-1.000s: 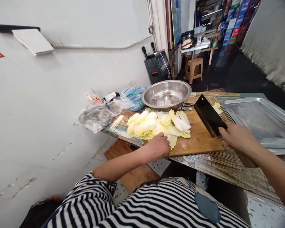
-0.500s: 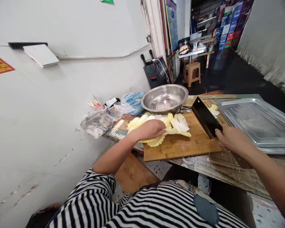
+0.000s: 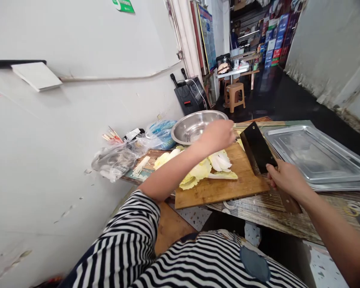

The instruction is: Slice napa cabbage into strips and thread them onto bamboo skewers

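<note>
My left hand is closed above the far side of the wooden chopping board, beside the steel bowl. Its fingertips face away, so what it holds, if anything, is hidden. A bit of pale yellow cabbage leaf shows just right of its fingers; whether they touch, I cannot tell. My right hand is wrapped round the handle of a dark cleaver, its blade raised over the board's right edge. Yellow-white napa cabbage leaves lie on the board's left and middle, partly behind my left forearm.
Metal trays lie on the table to the right. Clear plastic bags, a blue bag and thin pale sticks are at the left by the white wall. A brown stool stands beyond the table.
My left hand has left the cabbage leaves and moved up and right, toward the cleaver. The cleaver stays in my right hand. The view has shifted slightly right.
</note>
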{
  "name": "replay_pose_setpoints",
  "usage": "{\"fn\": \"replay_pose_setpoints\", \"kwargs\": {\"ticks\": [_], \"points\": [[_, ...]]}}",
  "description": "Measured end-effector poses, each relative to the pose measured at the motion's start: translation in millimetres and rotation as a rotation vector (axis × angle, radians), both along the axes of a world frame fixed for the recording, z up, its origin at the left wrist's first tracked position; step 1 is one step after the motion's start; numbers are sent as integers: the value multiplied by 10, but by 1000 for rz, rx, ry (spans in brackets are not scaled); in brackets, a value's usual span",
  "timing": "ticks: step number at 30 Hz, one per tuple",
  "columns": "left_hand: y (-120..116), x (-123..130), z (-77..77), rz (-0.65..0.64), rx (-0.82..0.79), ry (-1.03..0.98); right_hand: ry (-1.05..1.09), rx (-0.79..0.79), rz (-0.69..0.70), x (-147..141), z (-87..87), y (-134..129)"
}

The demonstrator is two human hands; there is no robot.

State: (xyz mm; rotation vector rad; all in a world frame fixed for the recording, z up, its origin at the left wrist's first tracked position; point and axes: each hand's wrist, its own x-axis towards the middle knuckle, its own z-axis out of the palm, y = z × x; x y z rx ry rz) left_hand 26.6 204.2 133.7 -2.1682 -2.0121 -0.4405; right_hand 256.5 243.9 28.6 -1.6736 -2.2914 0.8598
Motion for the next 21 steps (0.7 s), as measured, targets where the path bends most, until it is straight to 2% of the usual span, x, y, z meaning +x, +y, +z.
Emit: {"fn": "replay_pose_setpoints", "kwargs": {"ticks": [2,4,6,7,11,13,16,19,21], "points": [[316,277,-290,-69,-114,94,29,16,-37,57,-39,17],[554,435,-571,-203,-297,105,17,34,-52,133,-53,40],[689,433,-774,-335,-441,59,-13,16,-49,225,-50,59],[725,377,-837,-356,-466,43,-19,-1,-45,271,-48,65],[777,46,-907,-311,-481,148,25,-32,-43,390,-57,70],[787,-24,-914,-399,-554,210,29,2,-57,392,-67,61],[799,36,-968,-511,-614,302,-8,68,-64,364,-72,32],[811,121,-1050,-472,-610,397,-32,129,-65,369,-69,-14],[818,123,-1085,-465,-599,381,-30,144,-73,402,-65,-49]]}}
